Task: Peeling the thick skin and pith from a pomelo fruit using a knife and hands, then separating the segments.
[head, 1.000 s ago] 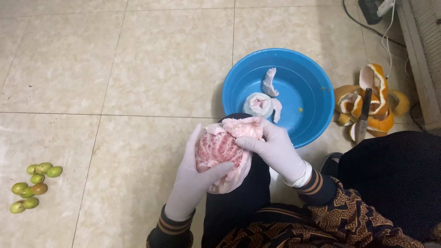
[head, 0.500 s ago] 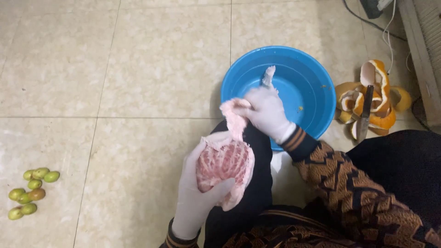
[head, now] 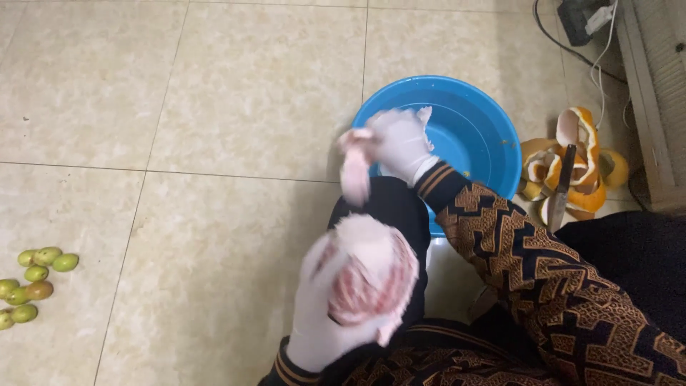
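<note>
Right hand (head: 396,143) lifted — grip pinching pith strip (head: 355,168) | left hand (head: 336,314) cups pink pomelo (head: 371,282)

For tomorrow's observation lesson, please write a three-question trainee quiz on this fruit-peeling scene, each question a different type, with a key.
1. True or false: the left hand cups the peeled pink pomelo.
2. What does the right hand pinch? A) knife B) strip of pith C) green fruit
3. Fill in: the knife lies on the orange ____ beside the blue basin.

Key: 1 true. 2 B, the strip of pith. 3 peel; the peel sits on the tiled floor.
</note>
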